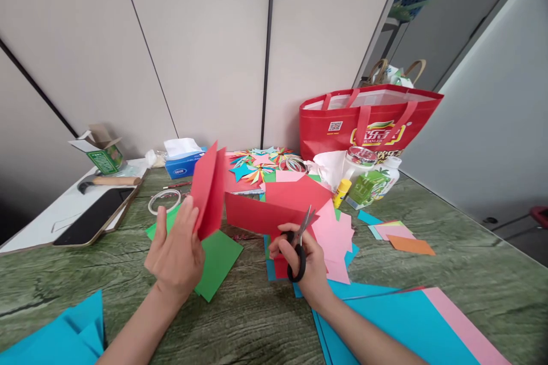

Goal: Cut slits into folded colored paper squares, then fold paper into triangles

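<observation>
My left hand grips a folded sheet of red paper, which stands upright with its layers slightly apart. My right hand is closed around a pair of scissors with black handles, blades pointing up and away. Just beyond its fingers is a red paper piece; whether those fingers also hold it I cannot tell. Green paper lies on the table under and beside my left hand. Behind the right hand is a pile of pink paper, with red and blue sheets among it.
Blue sheets lie front right, more blue paper front left. A tape roll, tissue box, phone and hammer are left. A glue stick, green carton and red bag stand right.
</observation>
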The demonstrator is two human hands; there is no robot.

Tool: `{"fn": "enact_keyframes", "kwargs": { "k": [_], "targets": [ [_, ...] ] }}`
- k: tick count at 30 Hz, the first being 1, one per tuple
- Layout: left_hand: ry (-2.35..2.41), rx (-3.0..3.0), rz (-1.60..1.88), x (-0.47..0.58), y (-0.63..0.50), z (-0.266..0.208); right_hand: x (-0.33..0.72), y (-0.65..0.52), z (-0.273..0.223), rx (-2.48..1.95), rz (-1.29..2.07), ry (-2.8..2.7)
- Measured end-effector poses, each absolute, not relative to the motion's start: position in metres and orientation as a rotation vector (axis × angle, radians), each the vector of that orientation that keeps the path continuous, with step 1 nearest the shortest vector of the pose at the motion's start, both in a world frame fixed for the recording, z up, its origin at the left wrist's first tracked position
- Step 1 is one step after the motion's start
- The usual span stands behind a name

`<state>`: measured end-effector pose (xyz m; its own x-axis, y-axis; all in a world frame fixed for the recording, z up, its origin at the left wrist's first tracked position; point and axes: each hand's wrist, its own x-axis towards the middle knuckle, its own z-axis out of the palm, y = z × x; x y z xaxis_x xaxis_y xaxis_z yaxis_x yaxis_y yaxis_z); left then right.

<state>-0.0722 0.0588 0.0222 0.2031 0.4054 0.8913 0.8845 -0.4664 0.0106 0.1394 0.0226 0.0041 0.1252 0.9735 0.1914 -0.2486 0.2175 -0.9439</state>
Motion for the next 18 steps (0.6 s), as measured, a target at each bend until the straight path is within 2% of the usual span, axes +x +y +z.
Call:
{"fn": "enact_keyframes", "kwargs": {
  "k": [7, 18],
  "targets": [
    [-0.691, -2.38, -0.886, -0.065, 0.045, 0.027, 0.141, 0.023, -0.003, -0.828, 1.083, -0.985],
    [-0.611, -2.528, -0.811, -0.044, 0.016, 0.034, 0.144, 0.024, 0.0, -0.775, 1.209, -1.027]
  ]
}}
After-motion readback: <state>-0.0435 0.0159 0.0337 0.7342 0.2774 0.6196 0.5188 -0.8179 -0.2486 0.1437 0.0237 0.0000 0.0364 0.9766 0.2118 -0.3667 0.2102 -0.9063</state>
